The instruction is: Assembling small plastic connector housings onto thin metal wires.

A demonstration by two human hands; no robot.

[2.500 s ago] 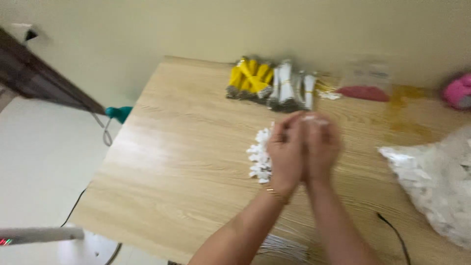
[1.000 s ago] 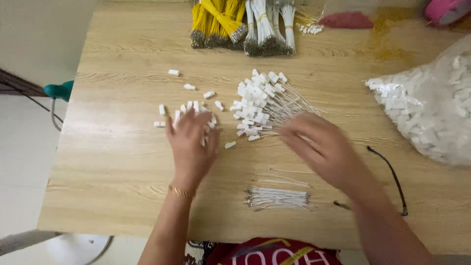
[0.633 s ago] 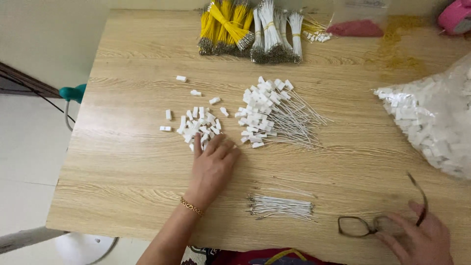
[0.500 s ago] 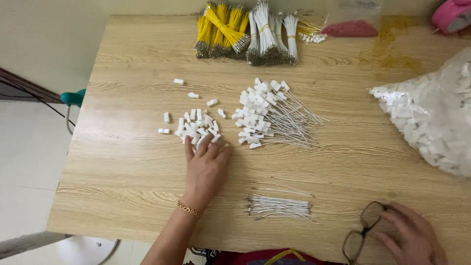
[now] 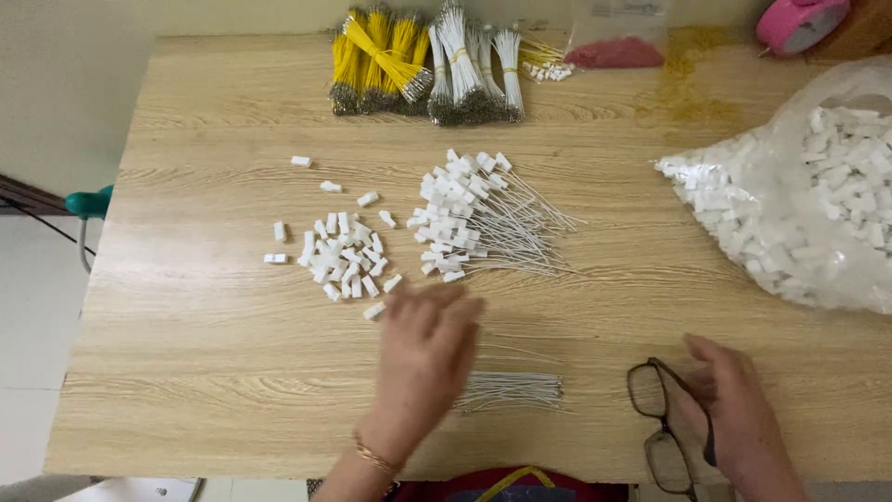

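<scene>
Bulging plastic bag [image 5: 790,204] of white connectors [image 5: 850,177], right hand [image 5: 743,418] touching glasses [image 5: 664,428]

The left hand [image 5: 423,349] reaches forward from the near edge, palm down, fingers loosely spread and slightly blurred, with a thin gold bracelet round the wrist. The right hand [image 5: 739,423] lies low at the near right, its back up and fingers curled inward, thumb pointing left. Both forearms are bare.

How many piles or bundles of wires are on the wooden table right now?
4: yellow wire bundles and white wire bundles at the far edge, white-tipped wires mid-table, thin bare white wires beside the left hand, perhaps partly hidden.
</scene>
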